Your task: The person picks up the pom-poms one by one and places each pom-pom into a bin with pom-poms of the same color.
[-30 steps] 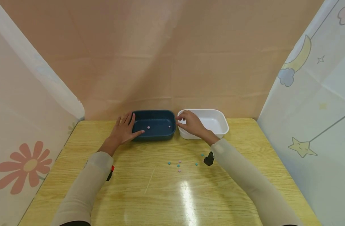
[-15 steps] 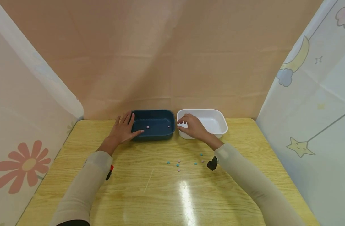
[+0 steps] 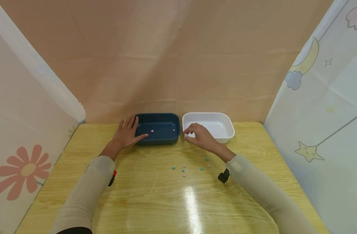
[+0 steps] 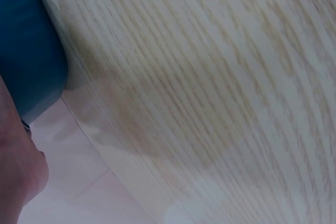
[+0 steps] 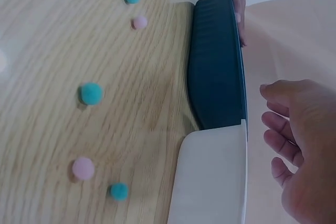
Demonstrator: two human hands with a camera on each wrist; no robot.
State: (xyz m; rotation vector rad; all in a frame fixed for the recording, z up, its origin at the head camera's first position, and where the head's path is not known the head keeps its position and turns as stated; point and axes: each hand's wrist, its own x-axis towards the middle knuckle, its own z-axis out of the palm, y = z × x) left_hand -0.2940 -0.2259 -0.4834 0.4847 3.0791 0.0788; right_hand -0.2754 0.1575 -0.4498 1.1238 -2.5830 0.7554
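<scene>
Dark blue tray (image 3: 158, 142), two pink balls (image 3: 152, 131) inside, sits against my spread left hand (image 3: 124, 135); loosely curled, holding nothing, my right hand (image 3: 202, 138) hangs by the white tray (image 3: 218, 128), where dipping too low might knock it askew

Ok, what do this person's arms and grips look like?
The left sleeve and right sleeve are long and pale beige. The left grip and right grip look gloveless. A black device with a red part shows at the left sleeve's end, a black gadget at the right's.
</scene>
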